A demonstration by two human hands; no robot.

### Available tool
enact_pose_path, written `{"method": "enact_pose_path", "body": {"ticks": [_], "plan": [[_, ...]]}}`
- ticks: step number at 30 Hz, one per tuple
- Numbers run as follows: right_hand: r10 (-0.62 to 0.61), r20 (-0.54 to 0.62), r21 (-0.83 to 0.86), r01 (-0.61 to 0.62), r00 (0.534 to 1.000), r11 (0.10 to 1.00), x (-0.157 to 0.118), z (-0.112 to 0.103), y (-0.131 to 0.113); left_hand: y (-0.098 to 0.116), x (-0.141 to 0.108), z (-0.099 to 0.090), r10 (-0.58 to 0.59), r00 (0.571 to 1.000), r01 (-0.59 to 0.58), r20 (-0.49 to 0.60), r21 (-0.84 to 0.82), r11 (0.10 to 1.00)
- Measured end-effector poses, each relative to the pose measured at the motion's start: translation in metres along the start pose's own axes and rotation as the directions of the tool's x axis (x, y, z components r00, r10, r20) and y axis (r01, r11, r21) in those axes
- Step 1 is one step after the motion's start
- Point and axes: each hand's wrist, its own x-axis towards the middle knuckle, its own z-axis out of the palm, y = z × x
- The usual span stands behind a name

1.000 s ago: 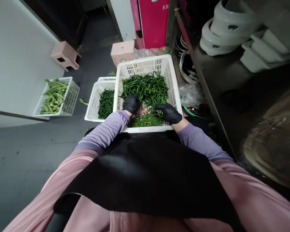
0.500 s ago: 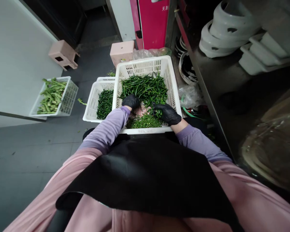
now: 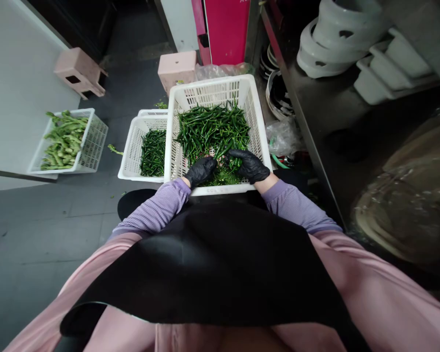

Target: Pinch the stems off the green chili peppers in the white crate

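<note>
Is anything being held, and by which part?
The right hand seems to hold some green chilies, the left hand perhaps one; the gripped part is hidden.

Glossy dark green chili peppers (image 3: 212, 126), heaped loosely in white basket (image 3: 258, 120)

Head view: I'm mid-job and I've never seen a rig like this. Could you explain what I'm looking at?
There is no machine here: one camera worn on a person's head looks forward and down past their black apron. Both hands wear black gloves. The large white basket in front holds a pile of long green peppers, with small green bits nearer the apron. The right hand holds a few peppers; the left hand is beside them, its grip unclear. To the left are a smaller basket of similar peppers and, farther off, a basket of pale green vegetables.
</note>
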Motion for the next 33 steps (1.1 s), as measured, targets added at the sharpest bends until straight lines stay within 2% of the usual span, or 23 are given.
{"method": "enact_pose_path", "body": {"ticks": [2, 5, 8, 11, 13, 16, 19, 23, 24, 26, 29, 31, 33], "plan": [[0.003, -0.007, -0.008, -0.003, 1.000, 1.000, 0.000, -0.001, 0.001, -0.001, 0.006, -0.004, 0.013, 0.999, -0.017, 0.050, 0.094, 0.995], [0.031, -0.015, 0.018, -0.031, 0.999, 0.999, 0.003, 0.002, 0.001, 0.003, 0.011, -0.010, 0.092, 0.984, -0.115, 0.154, 0.142, 0.983], [0.085, -0.009, 0.083, -0.084, 0.996, 0.993, 0.002, 0.002, -0.005, 0.012, 0.008, -0.013, 0.163, 0.953, -0.179, 0.256, 0.040, 0.983], [0.136, 0.002, 0.172, -0.134, 0.991, 0.976, -0.003, 0.000, -0.014, 0.019, 0.001, -0.018, 0.160, 0.939, -0.125, 0.306, -0.133, 0.983], [0.156, 0.013, 0.230, -0.155, 0.988, 0.961, -0.004, 0.001, -0.018, 0.020, -0.002, -0.022, 0.125, 0.952, -0.052, 0.279, -0.254, 0.966], [0.182, 0.055, 0.311, -0.191, 0.982, 0.931, 0.000, 0.008, -0.018, 0.014, 0.001, -0.026, 0.050, 0.985, 0.015, 0.166, -0.373, 0.928], [0.213, 0.085, 0.385, -0.229, 0.973, 0.894, 0.008, 0.021, -0.016, 0.009, 0.010, -0.021, 0.012, 0.995, 0.015, 0.101, -0.261, 0.965], [0.178, 0.010, 0.388, -0.168, 0.984, 0.906, 0.016, 0.028, -0.010, 0.015, 0.018, -0.003, 0.056, 0.976, -0.065, 0.208, 0.037, 0.997], [0.164, -0.019, 0.390, -0.144, 0.986, 0.910, 0.017, 0.027, -0.007, 0.018, 0.018, 0.001, 0.063, 0.973, -0.073, 0.223, 0.037, 0.997], [0.136, -0.074, 0.401, -0.095, 0.988, 0.911, 0.019, 0.024, -0.001, 0.022, 0.016, 0.004, 0.066, 0.974, -0.049, 0.217, -0.082, 0.995], [0.098, -0.138, 0.377, -0.039, 0.986, 0.925, 0.022, 0.019, 0.007, 0.025, 0.008, 0.000, 0.014, 0.972, 0.055, 0.236, -0.285, 0.957], [0.069, -0.170, 0.341, -0.007, 0.983, 0.940, 0.024, 0.019, 0.010, 0.024, 0.004, -0.004, -0.060, 0.958, 0.140, 0.282, -0.273, 0.952], [0.032, -0.221, 0.313, 0.040, 0.975, 0.949, 0.026, 0.022, 0.011, 0.023, 0.004, -0.007, -0.143, 0.944, 0.202, 0.298, -0.174, 0.964]]}}
